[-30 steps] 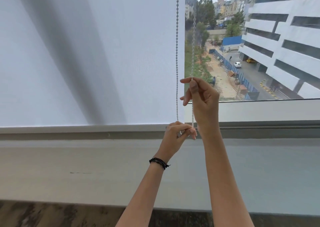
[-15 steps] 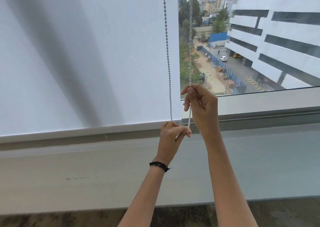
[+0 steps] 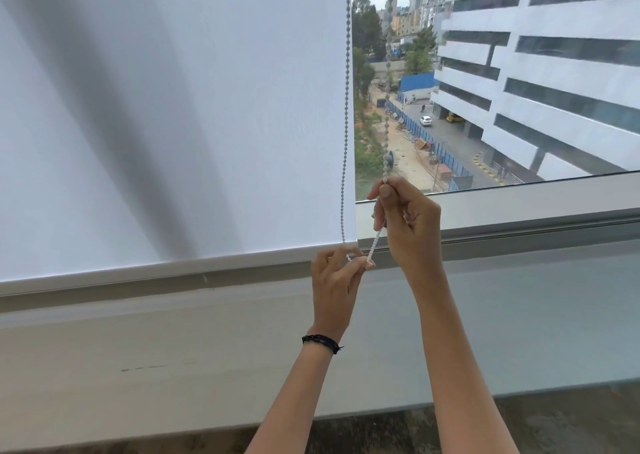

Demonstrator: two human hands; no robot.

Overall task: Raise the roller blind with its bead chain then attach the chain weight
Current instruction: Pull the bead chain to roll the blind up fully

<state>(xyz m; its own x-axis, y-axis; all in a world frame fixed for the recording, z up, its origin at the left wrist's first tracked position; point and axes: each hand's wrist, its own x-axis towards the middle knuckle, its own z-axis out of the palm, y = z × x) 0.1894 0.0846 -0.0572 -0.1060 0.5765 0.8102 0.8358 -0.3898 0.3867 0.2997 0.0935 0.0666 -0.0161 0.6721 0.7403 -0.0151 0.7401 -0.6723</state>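
Upper-floor room, likely office or flat; type unclear. Evidence: wide window (image 3: 519,73) with white roller blind (image 3: 173,107), deep plain sill (image 3: 138,349), street and multi-storey building (image 3: 554,55) seen from above.

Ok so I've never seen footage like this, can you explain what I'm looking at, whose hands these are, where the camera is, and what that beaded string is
The camera sits on a person's head and looks forward and down, so the two bare arms reaching up from the bottom are that person's own. There is no machine here. In front of them is a window with a white roller blind lowered almost to the sill; its bottom bar hangs just above the frame. The beaded string is the bead chain that winds the blind up or down. It hangs as a loop with two strands. The right hand pinches the right strand higher up, and the left hand, with a dark wristband, pinches the bottom of the loop. Nothing lies on the sill. No chain weight is in view.
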